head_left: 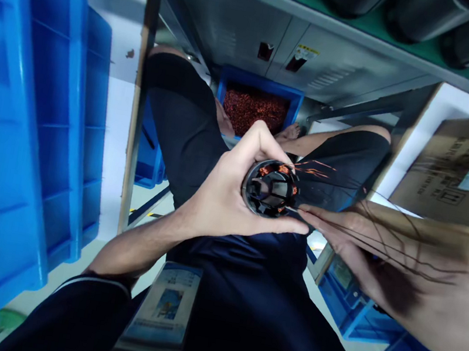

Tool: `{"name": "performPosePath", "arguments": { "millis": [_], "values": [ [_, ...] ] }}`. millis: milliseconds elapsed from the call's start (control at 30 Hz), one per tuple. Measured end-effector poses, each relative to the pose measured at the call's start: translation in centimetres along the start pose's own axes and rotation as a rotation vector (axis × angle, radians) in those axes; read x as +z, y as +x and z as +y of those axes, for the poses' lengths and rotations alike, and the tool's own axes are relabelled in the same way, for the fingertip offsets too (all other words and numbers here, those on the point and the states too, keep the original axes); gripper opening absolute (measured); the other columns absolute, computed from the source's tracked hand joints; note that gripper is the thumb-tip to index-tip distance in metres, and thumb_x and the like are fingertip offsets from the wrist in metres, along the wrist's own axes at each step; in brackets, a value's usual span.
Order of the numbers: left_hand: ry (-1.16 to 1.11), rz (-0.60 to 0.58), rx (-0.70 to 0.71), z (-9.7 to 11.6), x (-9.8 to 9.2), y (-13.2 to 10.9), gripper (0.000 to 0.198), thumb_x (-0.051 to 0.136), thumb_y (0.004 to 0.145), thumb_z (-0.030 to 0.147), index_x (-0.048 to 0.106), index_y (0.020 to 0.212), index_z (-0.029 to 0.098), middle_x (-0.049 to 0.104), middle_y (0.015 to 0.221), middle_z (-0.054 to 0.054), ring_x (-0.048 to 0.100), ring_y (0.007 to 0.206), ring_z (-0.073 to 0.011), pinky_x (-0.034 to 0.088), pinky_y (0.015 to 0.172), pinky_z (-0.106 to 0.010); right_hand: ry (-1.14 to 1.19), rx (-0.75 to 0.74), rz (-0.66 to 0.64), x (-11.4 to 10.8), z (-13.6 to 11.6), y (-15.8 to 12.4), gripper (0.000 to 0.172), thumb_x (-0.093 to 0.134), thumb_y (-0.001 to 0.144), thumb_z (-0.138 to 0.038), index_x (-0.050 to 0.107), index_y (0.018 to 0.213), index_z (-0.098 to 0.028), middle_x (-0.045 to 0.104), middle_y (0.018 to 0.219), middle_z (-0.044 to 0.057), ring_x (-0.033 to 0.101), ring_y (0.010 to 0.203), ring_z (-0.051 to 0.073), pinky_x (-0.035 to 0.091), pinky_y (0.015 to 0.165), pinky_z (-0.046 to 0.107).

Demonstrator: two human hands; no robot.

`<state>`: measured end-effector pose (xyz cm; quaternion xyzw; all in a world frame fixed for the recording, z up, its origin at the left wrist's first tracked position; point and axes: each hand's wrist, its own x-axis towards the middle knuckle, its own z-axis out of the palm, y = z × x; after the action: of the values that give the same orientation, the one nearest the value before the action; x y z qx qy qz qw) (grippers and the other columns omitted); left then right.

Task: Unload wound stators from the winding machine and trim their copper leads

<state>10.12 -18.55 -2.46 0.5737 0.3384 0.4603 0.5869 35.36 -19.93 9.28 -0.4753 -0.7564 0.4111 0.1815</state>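
Observation:
My left hand (232, 190) is wrapped round a black cylindrical motor part (270, 188), its open end with copper windings facing the camera. Thin copper wires (318, 170) fan out from its rim to the right. At the right side of the part, the fingertips of my right hand (365, 249) are pressed together close to the rim. Long dark wires run across the back of that hand. Whether a wire or a small tool sits between those fingertips is too small to tell.
Blue bins (24, 124) stand at the left. A blue crate (295, 99) of reddish bits lies on the floor between the feet. Dark cylinders (438, 15) line the green shelf above, with a cardboard box (450, 162) at the right.

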Motion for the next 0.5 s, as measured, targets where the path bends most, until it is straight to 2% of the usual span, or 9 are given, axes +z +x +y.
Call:
{"name": "performPosePath", "arguments": {
  "millis": [67, 167, 233, 333, 400, 500],
  "values": [
    [0.015, 0.025, -0.019, -0.3, 0.2, -0.3, 0.070, 0.111, 0.074, 0.044, 0.060, 0.119, 0.027, 0.069, 0.112, -0.003, 0.077, 0.098, -0.0223, 0.069, 0.093, -0.043, -0.022, 0.008, -0.058, 0.6, 0.3, -0.2, 0.048, 0.071, 0.108, -0.018, 0.079, 0.151, -0.039, 0.090, 0.110, 0.001, 0.087, 0.083, 0.023, 0.069, 0.061, 0.034],
    [-0.025, 0.027, -0.064, -0.6, 0.3, -0.5, 0.071, 0.111, 0.074, 0.046, 0.058, 0.118, 0.027, 0.069, 0.112, -0.004, 0.076, 0.098, -0.0225, 0.068, 0.090, -0.042, -0.017, -0.004, -0.035, 1.2, 0.5, 0.1, 0.044, 0.079, 0.103, -0.010, 0.082, 0.139, -0.035, 0.090, 0.114, -0.002, 0.088, 0.094, 0.021, 0.072, 0.078, 0.030],
    [-0.073, 0.011, -0.083, -0.6, 0.2, -0.3, 0.075, 0.111, 0.072, 0.050, 0.057, 0.118, 0.027, 0.068, 0.112, -0.004, 0.076, 0.097, -0.0236, 0.067, 0.086, -0.042, -0.003, -0.024, -0.003, 1.4, 0.4, 0.5, 0.040, 0.079, 0.103, -0.007, 0.083, 0.131, -0.035, 0.090, 0.110, -0.004, 0.088, 0.093, 0.018, 0.071, 0.078, 0.027],
    [-0.089, -0.004, -0.084, -0.5, -0.2, 0.2, 0.085, 0.113, 0.064, 0.058, 0.056, 0.117, 0.027, 0.069, 0.112, -0.005, 0.077, 0.102, -0.0282, 0.068, 0.090, -0.046, -0.005, -0.022, 0.015, 1.8, 0.3, 1.0, 0.039, 0.080, 0.101, -0.005, 0.083, 0.127, -0.035, 0.091, 0.111, -0.005, 0.088, 0.094, 0.018, 0.071, 0.083, 0.026],
    [-0.094, -0.013, -0.084, -0.4, -0.3, 0.6, 0.089, 0.113, 0.060, 0.063, 0.056, 0.118, 0.027, 0.069, 0.112, -0.004, 0.078, 0.106, -0.0304, 0.068, 0.093, -0.049, 0.027, -0.012, 0.055, 2.2, 0.4, 1.3, 0.042, 0.082, 0.100, -0.007, 0.082, 0.130, -0.035, 0.090, 0.111, -0.005, 0.087, 0.090, 0.017, 0.071, 0.080, 0.024],
    [-0.118, -0.061, -0.117, -0.1, -0.5, 1.1, 0.086, 0.110, 0.064, 0.066, 0.054, 0.118, 0.028, 0.070, 0.108, -0.003, 0.078, 0.098, -0.0261, 0.068, 0.086, -0.045, 0.140, -0.017, 0.116, 3.1, 0.9, 1.7, 0.061, 0.082, 0.101, -0.012, 0.072, 0.154, -0.039, 0.089, 0.117, -0.003, 0.084, 0.083, 0.016, 0.071, 0.074, 0.024]
  ]
}}
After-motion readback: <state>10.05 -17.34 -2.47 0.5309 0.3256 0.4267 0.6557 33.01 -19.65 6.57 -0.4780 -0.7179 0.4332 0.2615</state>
